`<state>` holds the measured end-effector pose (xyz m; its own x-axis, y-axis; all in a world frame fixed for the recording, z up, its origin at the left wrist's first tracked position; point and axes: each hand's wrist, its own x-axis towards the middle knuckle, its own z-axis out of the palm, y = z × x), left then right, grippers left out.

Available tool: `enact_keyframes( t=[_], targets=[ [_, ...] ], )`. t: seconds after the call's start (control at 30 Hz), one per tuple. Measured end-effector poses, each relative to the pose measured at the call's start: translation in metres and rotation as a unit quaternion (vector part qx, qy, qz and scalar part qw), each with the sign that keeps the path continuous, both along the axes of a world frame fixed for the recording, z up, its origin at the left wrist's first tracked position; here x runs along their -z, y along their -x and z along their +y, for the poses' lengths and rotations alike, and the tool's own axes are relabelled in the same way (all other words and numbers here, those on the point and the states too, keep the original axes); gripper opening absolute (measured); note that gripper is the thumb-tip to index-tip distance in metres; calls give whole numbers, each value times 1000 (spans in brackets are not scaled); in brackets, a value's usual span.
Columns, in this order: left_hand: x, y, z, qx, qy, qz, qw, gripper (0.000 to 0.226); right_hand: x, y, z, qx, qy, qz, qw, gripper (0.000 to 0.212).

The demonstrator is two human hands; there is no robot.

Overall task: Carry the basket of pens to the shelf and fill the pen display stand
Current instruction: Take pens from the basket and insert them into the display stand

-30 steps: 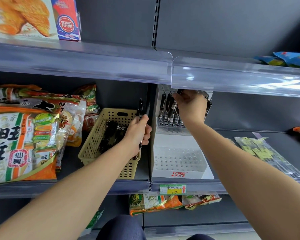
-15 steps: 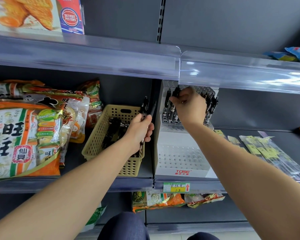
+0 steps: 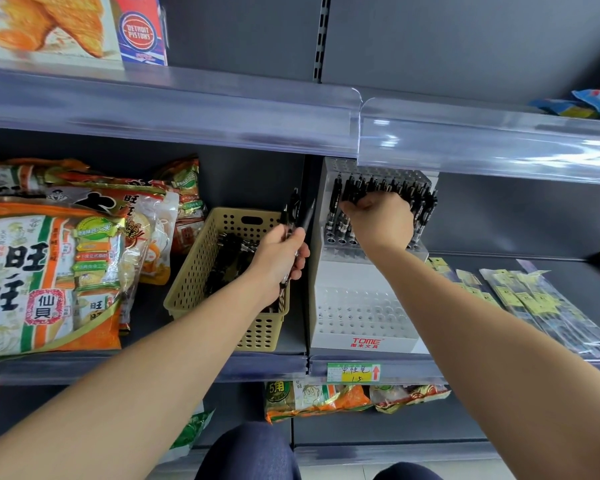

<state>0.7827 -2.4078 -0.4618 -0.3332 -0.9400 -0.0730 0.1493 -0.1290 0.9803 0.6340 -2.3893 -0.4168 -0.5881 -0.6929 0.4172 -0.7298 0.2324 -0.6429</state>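
Black pens (image 3: 294,216) in left hand (image 3: 280,259)

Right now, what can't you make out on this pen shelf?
Head view:
- Right hand hides its fingertips; whether it grips a pen is unclear.
- Left hand covers part of the basket; pen count unknown.
- Upper shelf rail cuts off the stand top.
- Price tag print too small.

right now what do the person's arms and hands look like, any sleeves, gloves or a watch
The left hand and the right hand are bare, with no gloves. No watch or bracelet shows at either wrist. Both arms are uncovered right to the edge of the frame, so no sleeve is in view. Any rings are hard to rule out, as most fingers are hidden. Dark blue trousers show at the bottom.
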Motion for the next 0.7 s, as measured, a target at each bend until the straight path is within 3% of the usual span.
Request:
enact_keyframes(
  t=[0.7],
  targets=[
    [3, 0, -1, 6, 13, -6, 1000, 14, 10, 2, -6, -3, -57, 132, 990, 30]
  ],
)
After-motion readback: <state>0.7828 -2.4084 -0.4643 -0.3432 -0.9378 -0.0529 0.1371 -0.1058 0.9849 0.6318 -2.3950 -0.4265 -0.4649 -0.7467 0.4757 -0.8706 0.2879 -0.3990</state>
